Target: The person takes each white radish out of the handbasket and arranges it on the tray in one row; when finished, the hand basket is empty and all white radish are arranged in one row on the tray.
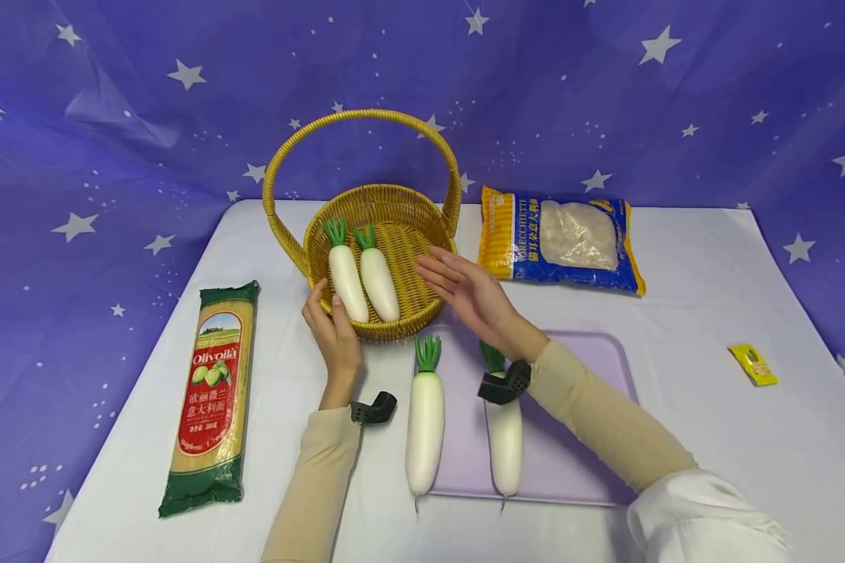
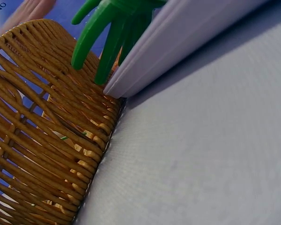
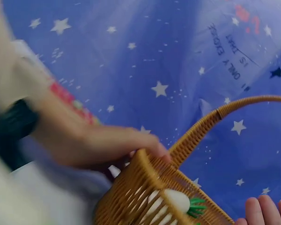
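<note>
My left hand (image 1: 334, 340) grips the near left rim of a wicker basket (image 1: 415, 289), its thumb over the edge. Two white radishes (image 1: 348, 281) with green tops lie side by side inside, toward the left. Over the basket's right rim, my right hand (image 1: 482, 301) is held with straight fingers and nothing in it. A third white radish (image 1: 426, 422) lies along the left edge of a lilac tray (image 1: 570, 469). Another white radish (image 1: 507, 453) lies on the tray, its top partly hidden beneath my right wrist. The left wrist view shows green leaves (image 2: 114, 37) close beside the basket's woven wall.
A blue and yellow pasta bag (image 1: 570, 242) lies behind the tray, right of the basket. The spaghetti pack (image 1: 214, 391) is at the left of the white table. A small yellow packet (image 1: 753, 365) sits far right. The basket's tall handle (image 1: 366, 114) arches above it.
</note>
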{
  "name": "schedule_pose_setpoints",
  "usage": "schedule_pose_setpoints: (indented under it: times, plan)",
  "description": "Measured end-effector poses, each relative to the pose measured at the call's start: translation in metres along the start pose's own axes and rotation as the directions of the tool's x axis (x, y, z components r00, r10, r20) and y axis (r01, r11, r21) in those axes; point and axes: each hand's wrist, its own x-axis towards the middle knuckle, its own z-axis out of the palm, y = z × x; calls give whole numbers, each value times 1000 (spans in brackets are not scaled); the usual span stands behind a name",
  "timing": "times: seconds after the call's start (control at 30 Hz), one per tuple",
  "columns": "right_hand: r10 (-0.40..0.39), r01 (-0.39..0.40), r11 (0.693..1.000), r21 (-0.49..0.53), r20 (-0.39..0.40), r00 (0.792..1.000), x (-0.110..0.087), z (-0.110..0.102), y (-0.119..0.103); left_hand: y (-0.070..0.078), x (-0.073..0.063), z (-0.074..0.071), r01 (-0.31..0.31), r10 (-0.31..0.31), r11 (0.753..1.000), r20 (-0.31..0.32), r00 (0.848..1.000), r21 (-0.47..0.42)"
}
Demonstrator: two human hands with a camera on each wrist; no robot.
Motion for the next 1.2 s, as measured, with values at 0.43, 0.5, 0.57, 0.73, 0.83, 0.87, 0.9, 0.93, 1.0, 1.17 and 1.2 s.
schedule_pose_setpoints:
  times: [0.43, 0.5, 0.57, 0.73, 0.83, 0.87, 0.9, 0.93, 1.0, 1.17, 1.2]
  plan:
    - [44, -43, 999, 7, -271, 962, 85, 24, 19, 2, 1, 4, 3, -3, 1000, 7, 1000, 7]
    - [41, -55, 998, -37, -311, 949, 91, 24, 22, 1, 1, 3, 0, 0, 1000, 5, 1000, 10]
    - [52, -94, 990, -101, -354, 934, 95, 25, 25, 1, 1, 2, 1, -1, 1000, 3, 1000, 13]
    - [166, -328, 888, -321, -441, 882, 100, 30, 31, 1, 1, 0, 13, -13, 1000, -1, 1000, 14]
    - [231, -431, 793, -432, -440, 868, 100, 31, 35, -1, 1, -1, 13, -13, 1000, 0, 1000, 17]
    - [244, -443, 772, -456, -431, 869, 100, 32, 36, -1, 1, -1, 13, -13, 1000, 0, 1000, 16]
    - [252, -453, 751, -480, -425, 869, 100, 32, 37, -1, 1, -2, 12, -12, 1000, 0, 1000, 15]
    - [259, -462, 725, -511, -419, 870, 100, 33, 38, -1, 1, -2, 11, -11, 1000, -1, 1000, 15]
    - [268, -473, 683, -557, -411, 871, 100, 34, 39, -2, 1, -2, 11, -11, 1000, -4, 1000, 14]
    - [251, -482, 589, -649, -420, 872, 99, 37, 40, -1, 1, -1, 15, -15, 1000, 2, 1000, 12]
    - [245, -479, 576, -662, -419, 874, 99, 38, 40, -1, 1, -1, 15, -15, 1000, 3, 1000, 13]
